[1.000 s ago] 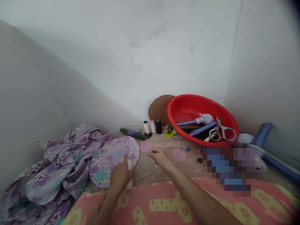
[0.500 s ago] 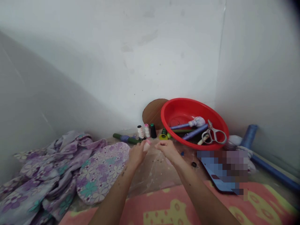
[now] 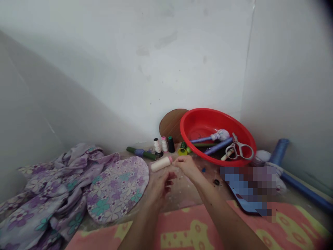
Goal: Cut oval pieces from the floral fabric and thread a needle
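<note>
A cream thread spool [image 3: 160,164] with a pink end lies on its side on the table, just beyond my hands. Below it, my left hand [image 3: 164,184] is empty, its fingers apart and slightly curled. Close to the pink end is my right hand [image 3: 186,164], thumb and fingertips pinched together. Whatever it pinches is too fine to make out. Behind the spool stand two white thread cones [image 3: 156,145] and a black thread cone [image 3: 171,144] with a green top.
Flowered lilac cloth [image 3: 117,187] spreads on the left. A red basin [image 3: 218,114] at the back right holds scissors [image 3: 239,149] and wrapped sticks. A partly blurred phone [image 3: 241,199] lies at right, near a blue-wrapped stick [image 3: 304,187]. A green rod [image 3: 140,153] rests behind the spool.
My left hand has let go of the cream spool and drawn back toward me. The spool now lies on the table. My right hand keeps its pinch in nearly the same place.
</note>
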A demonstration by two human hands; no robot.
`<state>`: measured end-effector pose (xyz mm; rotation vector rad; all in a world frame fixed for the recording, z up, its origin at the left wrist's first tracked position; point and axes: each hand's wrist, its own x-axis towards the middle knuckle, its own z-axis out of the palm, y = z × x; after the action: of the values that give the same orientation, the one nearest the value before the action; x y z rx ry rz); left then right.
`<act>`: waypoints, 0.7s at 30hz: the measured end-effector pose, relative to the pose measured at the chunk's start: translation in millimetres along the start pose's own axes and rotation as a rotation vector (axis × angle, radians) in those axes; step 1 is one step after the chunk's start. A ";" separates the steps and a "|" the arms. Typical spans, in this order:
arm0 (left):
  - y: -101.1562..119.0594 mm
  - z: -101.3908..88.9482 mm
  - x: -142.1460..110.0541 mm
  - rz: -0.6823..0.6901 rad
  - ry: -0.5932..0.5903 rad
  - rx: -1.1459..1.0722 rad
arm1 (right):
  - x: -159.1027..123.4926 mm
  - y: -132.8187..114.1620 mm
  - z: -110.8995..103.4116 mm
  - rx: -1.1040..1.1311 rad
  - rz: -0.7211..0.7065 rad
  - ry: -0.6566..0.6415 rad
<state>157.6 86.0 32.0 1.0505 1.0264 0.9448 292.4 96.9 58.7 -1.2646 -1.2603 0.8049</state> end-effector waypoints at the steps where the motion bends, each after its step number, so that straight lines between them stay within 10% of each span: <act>1: -4.0 1.6 -0.5 -0.046 -0.021 -0.106 | -1.5 -0.3 0.9 -0.003 -0.004 -0.018; 11: -2.2 -1.5 8.2 -0.149 -0.040 -0.679 | -33.8 14.4 12.5 -0.096 -0.008 -0.081; 21: -17.6 -8.0 -11.0 -0.310 0.141 -0.585 | -71.9 36.4 27.4 -0.106 0.039 0.049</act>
<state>149.3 73.3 15.8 0.3322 0.9122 0.9861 258.9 41.8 3.1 -1.3890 -1.2563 0.7386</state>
